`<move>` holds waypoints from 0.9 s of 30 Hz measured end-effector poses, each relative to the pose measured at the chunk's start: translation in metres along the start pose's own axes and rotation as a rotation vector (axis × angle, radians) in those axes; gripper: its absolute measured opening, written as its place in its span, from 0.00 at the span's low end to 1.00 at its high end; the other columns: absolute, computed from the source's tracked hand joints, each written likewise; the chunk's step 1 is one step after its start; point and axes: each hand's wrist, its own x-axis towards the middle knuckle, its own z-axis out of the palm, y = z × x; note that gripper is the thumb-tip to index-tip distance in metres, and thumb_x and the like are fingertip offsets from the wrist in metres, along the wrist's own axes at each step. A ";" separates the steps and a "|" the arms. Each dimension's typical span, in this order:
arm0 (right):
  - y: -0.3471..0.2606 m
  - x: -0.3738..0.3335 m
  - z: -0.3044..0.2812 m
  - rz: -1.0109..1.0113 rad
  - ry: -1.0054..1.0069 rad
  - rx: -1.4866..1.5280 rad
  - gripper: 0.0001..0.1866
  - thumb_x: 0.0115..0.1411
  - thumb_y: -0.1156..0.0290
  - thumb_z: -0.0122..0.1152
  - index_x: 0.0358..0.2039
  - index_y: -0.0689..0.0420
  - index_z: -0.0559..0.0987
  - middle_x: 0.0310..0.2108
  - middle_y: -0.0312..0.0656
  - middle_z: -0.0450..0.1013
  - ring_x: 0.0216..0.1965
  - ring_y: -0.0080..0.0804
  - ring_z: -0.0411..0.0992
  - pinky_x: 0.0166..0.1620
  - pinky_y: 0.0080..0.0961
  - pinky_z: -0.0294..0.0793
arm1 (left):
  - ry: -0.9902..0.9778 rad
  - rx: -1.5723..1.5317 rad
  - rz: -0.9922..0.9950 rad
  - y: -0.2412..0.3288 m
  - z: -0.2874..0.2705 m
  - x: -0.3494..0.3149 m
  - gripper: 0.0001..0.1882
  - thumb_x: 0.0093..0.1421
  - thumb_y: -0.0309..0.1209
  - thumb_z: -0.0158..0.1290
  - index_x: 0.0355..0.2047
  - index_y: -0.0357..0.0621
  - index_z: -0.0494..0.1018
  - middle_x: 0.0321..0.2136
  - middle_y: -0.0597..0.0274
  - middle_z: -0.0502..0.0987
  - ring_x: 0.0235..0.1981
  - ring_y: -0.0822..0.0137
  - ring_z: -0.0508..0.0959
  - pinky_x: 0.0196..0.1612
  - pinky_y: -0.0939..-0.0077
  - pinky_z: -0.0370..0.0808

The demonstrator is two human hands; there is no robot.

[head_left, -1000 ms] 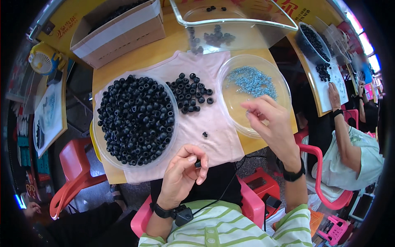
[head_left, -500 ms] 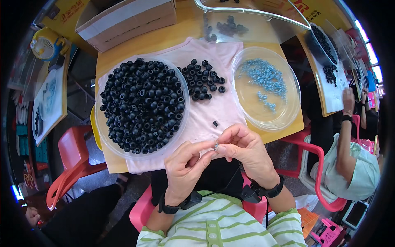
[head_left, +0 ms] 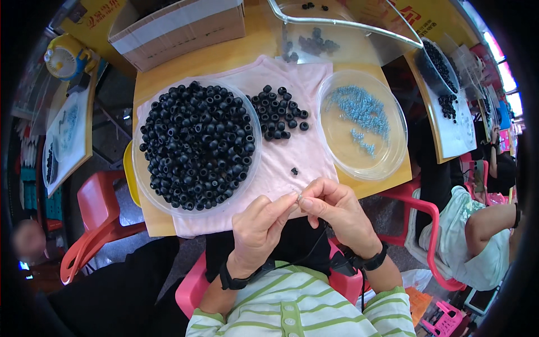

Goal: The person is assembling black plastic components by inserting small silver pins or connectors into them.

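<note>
My left hand and my right hand meet fingertip to fingertip over the near edge of the table. Both are closed in a pinch around a small shiny piece, mostly covered by the fingers and too small to name. Just beyond them, a tiny dark piece lies on a pale pink cloth. A round clear tub at the left is heaped with black barrel-shaped beads, and several loose black beads lie beside it. Small light-blue pieces sit in a shallow clear tub at the right.
A cardboard box and a clear plastic bin stand at the table's far side. A red chair is at the left, a pink chair at the right. People sit at both sides; a neighbouring table holds more black beads.
My fingertips have drawn closer together, covering more of the shiny piece. The view has shifted slightly. The person at the right has moved their arm down; someone at the left has come further into view.
</note>
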 end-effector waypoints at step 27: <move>0.007 0.010 0.000 -0.740 0.078 -0.929 0.06 0.54 0.79 0.63 0.32 0.62 0.76 0.30 0.46 0.71 0.30 0.41 0.71 0.33 0.30 0.71 | -0.119 -0.445 -0.494 -0.001 0.002 -0.006 0.05 0.64 0.25 0.52 0.37 0.35 0.72 0.24 0.66 0.77 0.25 0.82 0.72 0.27 0.85 0.68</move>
